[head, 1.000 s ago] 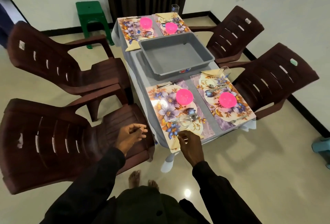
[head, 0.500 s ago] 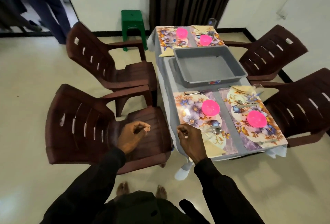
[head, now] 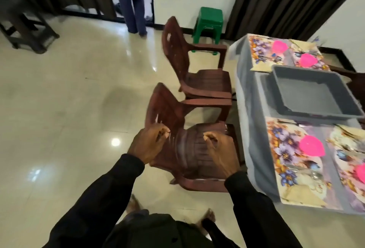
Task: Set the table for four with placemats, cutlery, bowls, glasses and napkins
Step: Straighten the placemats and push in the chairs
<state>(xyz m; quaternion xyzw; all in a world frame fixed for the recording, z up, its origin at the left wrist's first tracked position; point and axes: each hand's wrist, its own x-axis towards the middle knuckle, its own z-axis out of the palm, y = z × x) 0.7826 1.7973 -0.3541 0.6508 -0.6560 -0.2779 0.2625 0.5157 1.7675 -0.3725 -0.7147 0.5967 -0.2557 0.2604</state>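
Two idle: left hand (head: 150, 146), right hand (head: 220, 150), fingers (head: 160, 131) loosely curled, empty, over chair (head: 189, 149); grey tray (head: 308, 97) label (head: 321, 116) blurred, unreadable.

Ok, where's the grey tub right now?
The grey tub sits at the right of the head view, in the middle of the table, between the far placemats and the near placemats.

The near chair (head: 189, 149) (far chair (head: 209, 81) beside) blocks the table (head: 254, 109).
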